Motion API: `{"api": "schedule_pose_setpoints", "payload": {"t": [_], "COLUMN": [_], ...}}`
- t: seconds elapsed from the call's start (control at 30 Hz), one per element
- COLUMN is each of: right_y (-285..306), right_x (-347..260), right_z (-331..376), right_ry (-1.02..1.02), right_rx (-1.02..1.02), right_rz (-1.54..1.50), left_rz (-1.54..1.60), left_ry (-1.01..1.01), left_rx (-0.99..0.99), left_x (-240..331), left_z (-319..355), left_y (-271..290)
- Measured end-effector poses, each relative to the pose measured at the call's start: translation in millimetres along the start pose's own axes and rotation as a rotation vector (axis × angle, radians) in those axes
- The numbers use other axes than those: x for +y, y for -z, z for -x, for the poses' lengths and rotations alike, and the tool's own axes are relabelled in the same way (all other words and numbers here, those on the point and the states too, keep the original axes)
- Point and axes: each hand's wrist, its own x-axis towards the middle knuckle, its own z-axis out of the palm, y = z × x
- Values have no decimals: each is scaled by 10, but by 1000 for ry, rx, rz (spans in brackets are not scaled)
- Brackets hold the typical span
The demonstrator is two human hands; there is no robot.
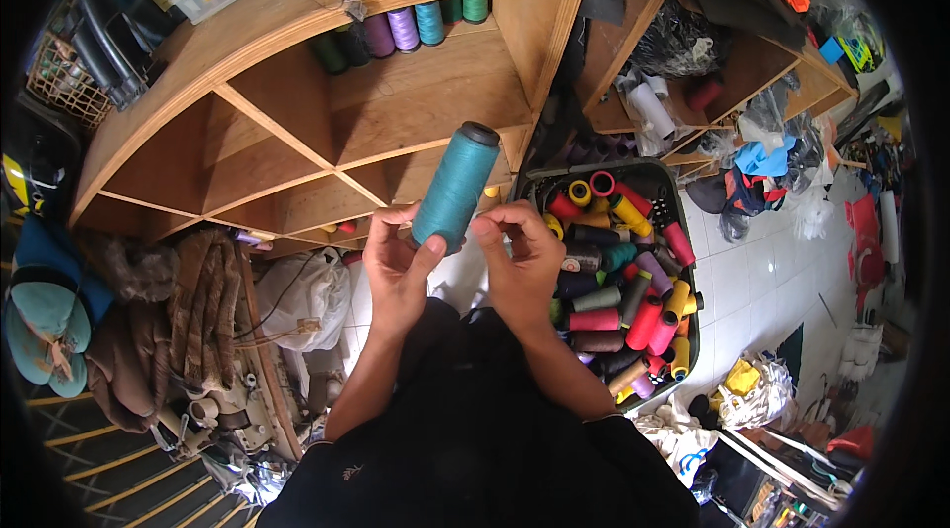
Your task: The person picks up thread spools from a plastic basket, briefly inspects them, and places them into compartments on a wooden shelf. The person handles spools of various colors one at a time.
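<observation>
My left hand (394, 266) grips the lower end of a teal thread spool (455, 187), holding it upright and tilted slightly right in front of the wooden shelf (396, 102). My right hand (522, 253) is just right of the spool's base, its fingertips pinched together close to the spool, perhaps on a thread end too fine to see. Below the hands are my dark-clothed legs.
A dark crate (661, 175) full of several coloured thread spools sits to the right on the white tiled floor. More spools (401, 30) stand in a row on the shelf's upper compartment. Bags, cloth and clutter lie at left and right.
</observation>
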Motion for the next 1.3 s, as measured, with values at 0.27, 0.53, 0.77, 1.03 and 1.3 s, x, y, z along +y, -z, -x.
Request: {"api": "schedule_pose_setpoints", "payload": {"t": [0.27,0.53,0.77,1.03,1.3], "right_y": [179,215,211,141,78], "right_x": [-219,-157,-96,-227,-91], "right_z": [-78,-157,-189,-214,-266], "right_ry": [-340,-315,-123,257,499], "right_rx": [-393,-367,-235,-87,-102], "right_rz": [-100,-125,-31,304,389], "left_rz": [-181,-55,292,222,218], "left_ry": [-105,10,310,337,333], "left_rx": [81,113,91,92,53], "left_x": [36,132,265,256,293], "left_z": [-3,-26,-61,-56,-47], "left_y": [58,12,11,0,-66]}}
